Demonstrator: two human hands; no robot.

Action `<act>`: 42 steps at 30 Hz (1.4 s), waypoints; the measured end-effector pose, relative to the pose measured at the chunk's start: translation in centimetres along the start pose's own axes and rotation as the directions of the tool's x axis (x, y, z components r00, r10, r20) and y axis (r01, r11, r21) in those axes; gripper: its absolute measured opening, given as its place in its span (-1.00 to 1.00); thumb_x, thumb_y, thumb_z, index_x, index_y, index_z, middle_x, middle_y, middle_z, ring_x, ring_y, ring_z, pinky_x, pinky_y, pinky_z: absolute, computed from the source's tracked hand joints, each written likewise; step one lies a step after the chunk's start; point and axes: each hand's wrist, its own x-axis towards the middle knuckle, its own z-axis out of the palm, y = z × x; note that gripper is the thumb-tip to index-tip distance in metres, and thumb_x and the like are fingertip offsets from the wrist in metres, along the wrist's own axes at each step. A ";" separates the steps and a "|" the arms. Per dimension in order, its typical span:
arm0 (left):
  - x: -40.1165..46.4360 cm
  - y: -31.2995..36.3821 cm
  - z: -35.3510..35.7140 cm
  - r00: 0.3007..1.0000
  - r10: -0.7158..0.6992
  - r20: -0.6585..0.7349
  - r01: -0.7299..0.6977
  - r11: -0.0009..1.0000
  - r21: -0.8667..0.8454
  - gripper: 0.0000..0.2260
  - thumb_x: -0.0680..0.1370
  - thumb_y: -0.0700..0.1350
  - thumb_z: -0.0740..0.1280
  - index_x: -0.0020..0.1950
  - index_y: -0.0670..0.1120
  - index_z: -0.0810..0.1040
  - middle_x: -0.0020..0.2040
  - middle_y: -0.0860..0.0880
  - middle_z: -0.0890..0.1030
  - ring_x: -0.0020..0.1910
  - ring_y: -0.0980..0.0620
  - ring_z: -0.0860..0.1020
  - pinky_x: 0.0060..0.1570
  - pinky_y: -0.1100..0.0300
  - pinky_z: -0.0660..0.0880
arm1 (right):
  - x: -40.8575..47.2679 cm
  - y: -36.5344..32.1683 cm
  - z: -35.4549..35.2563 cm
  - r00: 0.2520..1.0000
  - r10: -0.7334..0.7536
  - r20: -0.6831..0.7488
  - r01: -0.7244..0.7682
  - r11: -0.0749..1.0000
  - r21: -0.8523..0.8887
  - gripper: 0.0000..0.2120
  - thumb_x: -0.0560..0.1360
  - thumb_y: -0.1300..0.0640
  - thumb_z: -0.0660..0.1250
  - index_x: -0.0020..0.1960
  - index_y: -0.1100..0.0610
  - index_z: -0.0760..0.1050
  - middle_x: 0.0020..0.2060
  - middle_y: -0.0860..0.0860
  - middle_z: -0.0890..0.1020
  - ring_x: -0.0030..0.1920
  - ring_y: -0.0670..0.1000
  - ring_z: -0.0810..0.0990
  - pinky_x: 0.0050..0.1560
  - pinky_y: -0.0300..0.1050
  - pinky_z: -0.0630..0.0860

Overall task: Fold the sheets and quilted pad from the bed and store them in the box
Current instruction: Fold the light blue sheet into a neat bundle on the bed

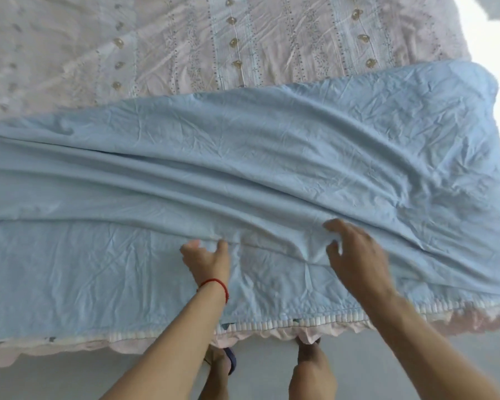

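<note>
sheet point(243, 174): blue, rumpled across bed point(185, 47) | left hand point(207, 259), right hand point(355, 255): fingers apart, touching sheet, gripping nothing | handling: light, limp, slippery; likely best pinched at hem or corners

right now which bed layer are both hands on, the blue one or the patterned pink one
The plain blue sheet. The left hand and right hand are on it; the patterned pink sheet lies beyond, untouched.

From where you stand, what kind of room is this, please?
Most likely a bedroom: a blue sheet lies spread over a bed, a patterned pink cover lies beyond it, and a frilled bed skirt hangs at the near edge.
</note>
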 end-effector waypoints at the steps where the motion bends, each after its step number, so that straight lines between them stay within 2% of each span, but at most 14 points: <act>1: 1.7 -0.1 -1.0 0.998 -0.056 -0.028 0.055 0.997 -0.046 -0.28 0.33 0.15 0.48 0.32 -0.21 0.33 0.16 -0.24 0.58 0.12 -0.24 0.62 0.18 -0.01 0.53 | -1.8 -2.0 2.0 0.997 0.037 0.071 -0.049 0.984 0.171 -0.66 0.53 0.25 0.35 0.28 0.05 0.61 0.13 -0.07 0.70 0.09 -0.02 0.67 0.06 -0.09 0.58; 3: 5.3 -0.3 -2.7 0.995 -0.085 -0.043 0.083 0.996 -0.042 -0.27 0.36 0.19 0.47 0.33 -0.20 0.32 0.07 -0.16 0.65 0.02 -0.17 0.65 0.17 -0.01 0.56 | -4.1 -5.0 6.9 0.958 0.179 0.222 -0.262 0.861 0.436 -0.76 0.53 0.21 0.38 0.18 0.08 0.67 0.00 -0.10 0.74 -0.05 -0.12 0.69 0.02 -0.14 0.63; 4: 6.9 0.0 -3.0 0.995 -0.082 -0.057 0.078 0.995 -0.062 -0.30 0.37 0.17 0.49 0.32 -0.19 0.32 0.05 -0.14 0.65 -0.02 -0.16 0.65 0.15 -0.01 0.58 | -4.3 -5.7 9.0 0.921 0.279 0.272 -0.387 0.727 0.566 -0.78 0.53 0.23 0.38 0.15 0.14 0.68 -0.07 -0.03 0.75 -0.10 -0.07 0.71 0.01 -0.05 0.67; 6: 9.5 0.9 -3.6 0.989 -0.145 -0.008 0.140 0.967 -0.211 -0.34 0.37 0.11 0.54 0.29 -0.17 0.34 0.10 -0.18 0.63 -0.12 -0.17 0.68 -0.05 -0.05 0.66 | -3.7 -6.8 11.7 0.790 0.466 0.398 -0.556 0.271 0.786 -0.86 0.56 0.29 0.37 0.07 0.29 0.65 -0.12 0.20 0.74 -0.15 0.08 0.73 -0.04 0.06 0.71; 8: 10.9 1.0 -4.0 0.979 -0.147 0.138 0.187 0.921 -0.342 -0.59 0.46 -0.17 0.51 0.20 -0.23 0.42 0.09 -0.23 0.61 -0.36 -0.04 0.66 -0.39 0.12 0.63 | -3.1 -7.9 12.4 0.682 0.525 0.509 -0.526 -0.131 0.840 -0.90 0.60 0.29 0.34 -0.04 0.33 0.58 -0.10 0.28 0.70 -0.13 0.17 0.72 -0.07 0.02 0.72; 11: 9.8 -0.3 -6.5 0.971 -0.093 0.219 0.168 0.920 -0.355 -0.80 0.49 -0.34 0.46 0.04 -0.23 0.50 0.03 -0.25 0.61 -0.40 0.00 0.61 -0.51 0.24 0.55 | -2.9 -8.9 12.9 0.642 0.572 0.510 -0.358 -0.366 0.859 -0.86 0.62 0.24 0.34 -0.06 0.32 0.52 -0.06 0.28 0.66 -0.13 0.17 0.71 -0.05 -0.03 0.70; 17: 4.1 -10.6 -12.3 0.960 -0.118 0.253 0.198 0.928 -0.317 -0.75 0.53 -0.29 0.48 0.13 -0.31 0.51 -0.03 -0.21 0.66 -0.27 -0.09 0.67 -0.31 0.16 0.64 | -5.1 -8.1 13.7 0.549 0.739 0.392 -0.193 -0.344 0.919 -0.96 0.57 0.27 0.36 -0.03 0.24 0.58 -0.12 0.19 0.70 -0.13 0.15 0.73 -0.22 -0.07 0.69; 24: 4.4 -15.3 -13.4 0.958 -0.150 0.243 0.216 0.937 -0.276 -0.73 0.52 -0.24 0.50 0.12 -0.32 0.52 -0.06 -0.27 0.67 -0.34 -0.06 0.66 -0.17 0.04 0.67 | -9.8 -6.0 14.8 0.440 0.875 0.202 -0.324 -0.055 0.944 -0.82 0.51 0.15 0.47 -0.16 0.23 0.54 -0.25 0.10 0.63 -0.23 0.07 0.66 -0.05 0.09 0.71; 26: 5.0 -15.8 -13.3 0.960 -0.175 0.218 0.228 0.942 -0.247 -0.75 0.50 -0.22 0.53 0.07 -0.27 0.55 -0.05 -0.25 0.69 -0.25 -0.13 0.68 -0.02 -0.08 0.65 | -10.8 -5.6 15.1 0.454 0.865 0.214 -0.343 -0.052 0.938 -0.85 0.51 0.16 0.46 -0.13 0.21 0.53 -0.20 0.11 0.65 -0.22 0.07 0.70 -0.06 0.03 0.71; 30: 5.7 -15.8 -13.2 0.962 -0.189 0.196 0.232 0.945 -0.230 -0.82 0.50 -0.20 0.53 -0.04 -0.21 0.56 -0.14 -0.24 0.70 -0.22 -0.16 0.70 0.00 -0.11 0.65 | -10.1 -3.8 13.7 0.424 0.867 0.261 -0.297 -0.139 0.945 -0.80 0.51 0.09 0.45 -0.11 0.23 0.53 -0.16 0.17 0.66 -0.16 0.16 0.69 -0.06 0.09 0.71; 34: 5.9 -16.1 -13.1 0.970 -0.166 0.176 0.200 0.960 -0.197 -0.82 0.50 -0.19 0.53 -0.07 -0.22 0.56 -0.18 -0.20 0.70 -0.21 -0.17 0.72 0.00 -0.09 0.65 | -8.7 -0.8 11.1 0.327 0.933 0.152 -0.300 -0.050 0.953 -0.74 0.46 0.04 0.45 -0.25 0.16 0.46 -0.27 0.09 0.59 -0.19 0.12 0.61 0.03 0.25 0.67; 36: 5.5 -16.4 -13.4 0.979 -0.139 0.148 0.162 0.974 -0.158 -0.81 0.50 -0.16 0.53 -0.08 -0.22 0.57 -0.17 -0.20 0.70 -0.21 -0.17 0.72 0.01 -0.13 0.66 | -9.6 -1.0 10.8 0.301 0.947 0.112 -0.300 -0.018 0.954 -0.71 0.47 0.07 0.45 -0.30 0.17 0.44 -0.32 0.08 0.58 -0.23 0.11 0.61 -0.07 0.14 0.71; 38: 5.2 -16.4 -13.6 0.984 -0.120 0.129 0.134 0.985 -0.109 -0.82 0.51 -0.15 0.52 -0.09 -0.21 0.57 -0.19 -0.18 0.71 -0.24 -0.14 0.72 -0.01 -0.17 0.66 | -10.4 -0.8 11.4 0.286 0.950 0.121 -0.297 -0.032 0.954 -0.71 0.49 0.10 0.44 -0.32 0.18 0.44 -0.30 0.05 0.59 -0.21 0.11 0.63 -0.12 0.02 0.69; 42: 5.0 -15.9 -13.5 0.982 -0.122 0.142 0.130 0.990 -0.050 -0.83 0.52 -0.16 0.51 -0.06 -0.20 0.56 -0.18 -0.18 0.71 -0.28 -0.11 0.72 -0.05 -0.11 0.67 | -10.2 0.0 11.6 0.295 0.924 0.243 -0.344 -0.135 0.929 -0.77 0.50 0.21 0.46 -0.25 0.11 0.44 -0.22 0.03 0.59 -0.04 0.19 0.68 0.07 0.20 0.67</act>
